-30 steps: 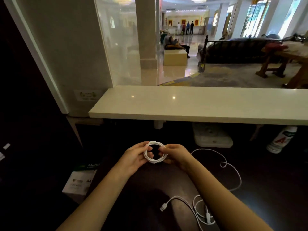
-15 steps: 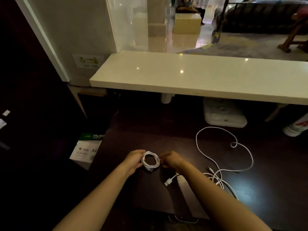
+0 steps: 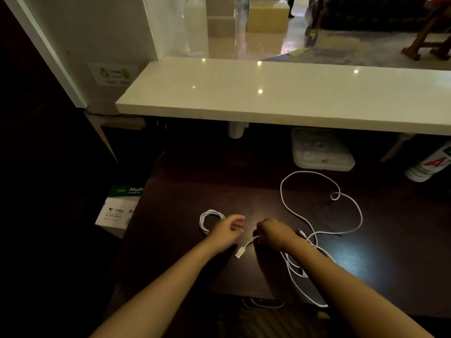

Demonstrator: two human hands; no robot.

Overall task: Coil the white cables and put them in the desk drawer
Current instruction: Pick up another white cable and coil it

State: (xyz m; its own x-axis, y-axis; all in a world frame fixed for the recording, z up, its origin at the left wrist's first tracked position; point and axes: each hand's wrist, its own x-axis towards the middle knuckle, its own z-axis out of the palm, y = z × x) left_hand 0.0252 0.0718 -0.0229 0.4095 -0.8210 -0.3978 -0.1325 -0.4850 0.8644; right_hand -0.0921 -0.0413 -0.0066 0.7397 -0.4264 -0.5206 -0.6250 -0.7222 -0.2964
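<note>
a person's two bare arms reach over a dark wooden desk [image 3: 195, 191] beneath a pale stone counter [image 3: 268, 98]; the right hand [image 3: 273, 232] is closed around a loose white cable [image 3: 322, 206] close to its near end, so that a short length runs out from the fist toward the left and finishes in a white usb plug [image 3: 240, 252] lying on the desk just below the gap between the two hands; the rest of that cable sprawls to the right of the hand in wide loops, passes under the right forearm and trails over the desk's near edge; the left hand [image 3: 228, 231] is relaxed with fingers loosely curled and nothing in it; a coiled white cable [image 3: 207, 220] lies flat on the desk just beside that hand on its left, partly hidden by the knuckles, and whether the two touch cannot be told; a box of a4 paper [image 3: 117, 208] stands off the desk's left edge, a white tray-like object [image 3: 319, 152] sits under the counter, and a white bottle [image 3: 429, 164] lies at far right
</note>
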